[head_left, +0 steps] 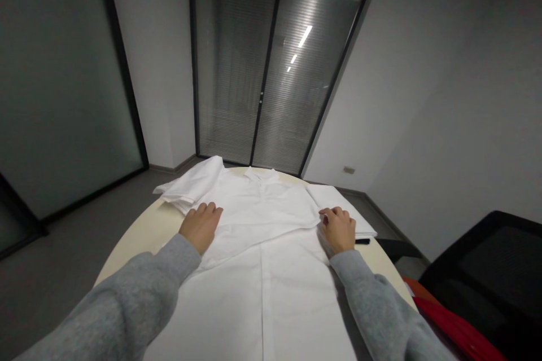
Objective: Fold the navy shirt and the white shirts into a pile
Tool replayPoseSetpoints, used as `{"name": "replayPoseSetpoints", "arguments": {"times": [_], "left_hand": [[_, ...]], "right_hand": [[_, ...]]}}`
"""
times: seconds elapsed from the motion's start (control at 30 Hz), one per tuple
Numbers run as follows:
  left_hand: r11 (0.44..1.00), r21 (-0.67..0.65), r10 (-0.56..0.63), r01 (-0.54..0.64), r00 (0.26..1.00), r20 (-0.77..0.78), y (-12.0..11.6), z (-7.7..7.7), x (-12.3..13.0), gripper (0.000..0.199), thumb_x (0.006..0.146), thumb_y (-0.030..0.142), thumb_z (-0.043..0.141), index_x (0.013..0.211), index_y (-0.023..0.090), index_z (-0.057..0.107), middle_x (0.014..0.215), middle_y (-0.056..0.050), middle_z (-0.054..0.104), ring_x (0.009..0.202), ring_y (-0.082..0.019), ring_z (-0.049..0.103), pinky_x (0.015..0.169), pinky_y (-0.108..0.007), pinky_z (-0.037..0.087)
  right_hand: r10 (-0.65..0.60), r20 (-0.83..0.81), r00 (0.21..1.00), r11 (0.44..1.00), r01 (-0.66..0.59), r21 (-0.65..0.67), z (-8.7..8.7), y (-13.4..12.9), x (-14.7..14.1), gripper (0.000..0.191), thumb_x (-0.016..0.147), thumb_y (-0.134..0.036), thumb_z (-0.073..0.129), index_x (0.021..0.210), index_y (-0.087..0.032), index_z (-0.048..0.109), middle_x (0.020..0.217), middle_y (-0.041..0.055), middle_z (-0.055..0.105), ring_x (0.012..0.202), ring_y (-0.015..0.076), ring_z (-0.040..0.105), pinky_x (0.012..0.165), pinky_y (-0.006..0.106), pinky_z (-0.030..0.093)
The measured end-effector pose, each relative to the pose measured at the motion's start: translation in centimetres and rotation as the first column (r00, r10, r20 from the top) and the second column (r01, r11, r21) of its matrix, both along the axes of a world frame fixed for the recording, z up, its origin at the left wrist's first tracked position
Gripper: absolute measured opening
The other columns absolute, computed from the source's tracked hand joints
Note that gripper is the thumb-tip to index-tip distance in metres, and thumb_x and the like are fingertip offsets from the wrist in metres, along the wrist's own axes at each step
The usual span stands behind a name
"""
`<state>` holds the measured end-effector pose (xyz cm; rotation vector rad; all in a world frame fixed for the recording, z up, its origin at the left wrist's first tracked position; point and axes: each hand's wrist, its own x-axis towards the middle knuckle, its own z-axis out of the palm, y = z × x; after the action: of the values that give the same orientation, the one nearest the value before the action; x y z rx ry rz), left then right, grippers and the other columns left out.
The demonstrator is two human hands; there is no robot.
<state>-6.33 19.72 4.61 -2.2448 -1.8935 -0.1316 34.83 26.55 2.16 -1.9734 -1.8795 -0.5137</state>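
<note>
A white shirt point(266, 276) lies spread over the table, its collar at the far end and its button strip running toward me. A loose crosswise fold shows in the cloth between my hands. At the shirt's left side, my left hand point(202, 227) is closed on the fabric, its fingertips partly hidden. My right hand point(339, 229) pinches the right edge of the shirt between thumb and fingers. Both arms wear grey sleeves.
White folded cloth point(339, 203) rests at the table's back right, beside a small black object point(362, 241). More bunched white cloth point(203, 177) is at the back left. The round cream table point(139, 237) has a black chair point(486, 271) with red fabric point(457, 324) on its right.
</note>
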Motion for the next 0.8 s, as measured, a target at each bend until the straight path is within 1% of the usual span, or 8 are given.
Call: {"name": "replayPoseSetpoints", "arguments": {"times": [0.07, 0.17, 0.3, 0.5, 0.57, 0.63, 0.7, 0.8], "left_hand": [[0.994, 0.013, -0.108, 0.107, 0.992, 0.067, 0.1, -0.2, 0.3, 0.038, 0.103, 0.017, 0.047, 0.136, 0.019, 0.065, 0.138, -0.015, 0.064, 0.127, -0.032, 0.058, 0.099, -0.046, 0.048], [0.969, -0.082, -0.215, 0.231, 0.961, 0.174, 0.0, -1.1, 0.8, 0.046, 0.106, 0.034, 0.048, 0.149, 0.021, 0.057, 0.158, -0.013, 0.052, 0.145, -0.031, 0.046, 0.114, -0.048, 0.04], [0.948, -0.212, -0.192, 0.237, 0.957, 0.216, 0.1, -2.8, 1.2, 0.057, 0.105, 0.045, 0.046, 0.157, 0.021, 0.049, 0.168, -0.012, 0.039, 0.154, -0.034, 0.036, 0.123, -0.054, 0.03], [0.95, -0.22, -0.163, 0.221, 0.953, 0.257, 0.4, -3.7, 0.9, 0.062, 0.104, 0.051, 0.045, 0.161, 0.026, 0.044, 0.171, -0.009, 0.033, 0.158, -0.036, 0.028, 0.126, -0.059, 0.024], [0.945, -0.238, -0.162, 0.223, 0.954, 0.252, 0.3, -3.6, 0.9, 0.064, 0.105, 0.052, 0.044, 0.162, 0.025, 0.042, 0.171, -0.009, 0.031, 0.159, -0.036, 0.027, 0.126, -0.059, 0.023], [0.941, -0.25, -0.167, 0.228, 0.955, 0.244, 0.3, -3.5, 1.0, 0.064, 0.105, 0.053, 0.043, 0.162, 0.025, 0.041, 0.172, -0.009, 0.03, 0.159, -0.037, 0.026, 0.126, -0.059, 0.022], [0.94, -0.253, -0.169, 0.229, 0.956, 0.24, 0.3, -3.4, 1.0, 0.064, 0.105, 0.053, 0.043, 0.163, 0.025, 0.041, 0.172, -0.009, 0.029, 0.159, -0.037, 0.026, 0.126, -0.059, 0.022], [0.936, -0.271, -0.161, 0.223, 0.959, 0.234, 0.2, -3.3, 0.9, 0.064, 0.105, 0.053, 0.043, 0.163, 0.025, 0.04, 0.172, -0.008, 0.029, 0.159, -0.036, 0.025, 0.127, -0.057, 0.021]], "right_hand": [[-0.003, -0.003, 1.0, 1.0, 0.003, 0.006, 0.0, 0.0, -0.1, 0.029, 0.094, -0.016, 0.057, 0.112, -0.025, 0.077, 0.112, 0.0099, 0.068, 0.108, 0.0276, 0.054, 0.086, 0.041, 0.033], [-0.005, -0.004, 1.0, 1.0, 0.005, 0.017, 0.0, -0.1, -0.3, 0.027, 0.094, -0.02, 0.057, 0.107, -0.024, 0.08, 0.113, 0.0109, 0.069, 0.11, 0.0285, 0.054, 0.089, 0.043, 0.034], [-0.006, 0.004, 1.0, 0.999, 0.006, 0.035, 0.2, -0.4, -0.9, 0.027, 0.095, -0.026, 0.055, 0.103, -0.022, 0.081, 0.114, 0.0138, 0.07, 0.109, 0.0309, 0.054, 0.092, 0.048, 0.035], [0.006, 0.022, 1.0, 0.994, -0.009, 0.109, 1.3, -1.2, -1.7, 0.033, 0.099, -0.029, 0.049, 0.102, -0.019, 0.081, 0.12, 0.0162, 0.069, 0.114, 0.0338, 0.053, 0.105, 0.055, 0.032], [0.09, 0.056, 0.994, 0.983, -0.098, 0.155, 2.1, -1.5, -2.1, 0.034, 0.101, -0.03, 0.048, 0.107, -0.018, 0.079, 0.126, 0.0151, 0.067, 0.121, 0.0337, 0.051, 0.113, 0.055, 0.029], [0.236, 0.092, 0.967, 0.954, -0.248, 0.167, 2.6, -1.8, -2.8, 0.036, 0.103, -0.03, 0.046, 0.117, -0.019, 0.077, 0.132, 0.0136, 0.066, 0.128, 0.0322, 0.05, 0.119, 0.051, 0.028], [0.393, 0.103, 0.914, 0.906, -0.404, 0.124, 2.7, -2.1, -3.9, 0.039, 0.104, -0.031, 0.045, 0.13, -0.019, 0.071, 0.141, 0.0127, 0.064, 0.136, 0.0303, 0.048, 0.123, 0.049, 0.028], [0.583, 0.069, 0.81, 0.812, -0.583, -0.02, 1.4, -2.3, -5.7, 0.047, 0.104, -0.034, 0.049, 0.148, -0.02, 0.059, 0.16, 0.0109, 0.05, 0.15, 0.0297, 0.039, 0.127, 0.05, 0.027]]}}
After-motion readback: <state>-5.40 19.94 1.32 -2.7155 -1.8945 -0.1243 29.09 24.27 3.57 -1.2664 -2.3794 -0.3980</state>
